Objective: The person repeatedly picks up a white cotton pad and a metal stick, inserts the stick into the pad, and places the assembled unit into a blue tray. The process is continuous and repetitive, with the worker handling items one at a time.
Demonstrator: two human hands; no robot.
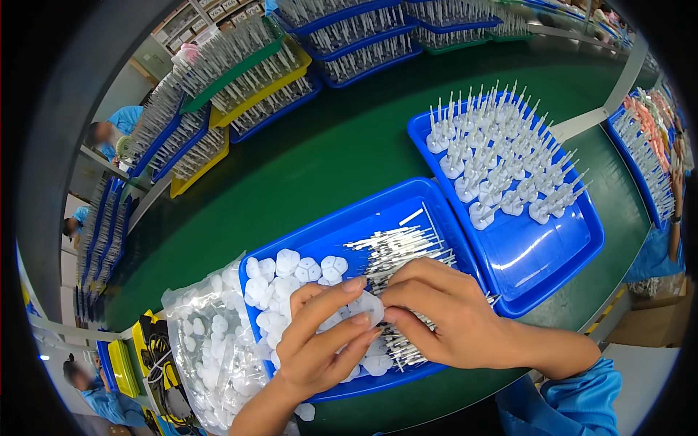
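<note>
My left hand (320,338) pinches a translucent white petal-edged plastic disc (367,308) between thumb and fingers, above a blue tray (327,231). My right hand (451,312) is closed, its fingertips meeting the disc's right edge; whatever they grip there is hidden. Many similar white discs (287,263) lie heaped in the left part of this tray. Thin white sticks (400,251) form a pile to their right, partly under my right hand.
A second blue tray (523,269) at right holds rows of discs with upright sticks (502,163). A clear plastic bag (211,349) of discs lies at left. Stacked trays of similar pieces (240,73) line the far edge of the green table (327,138). Other people (105,400) are at the sides.
</note>
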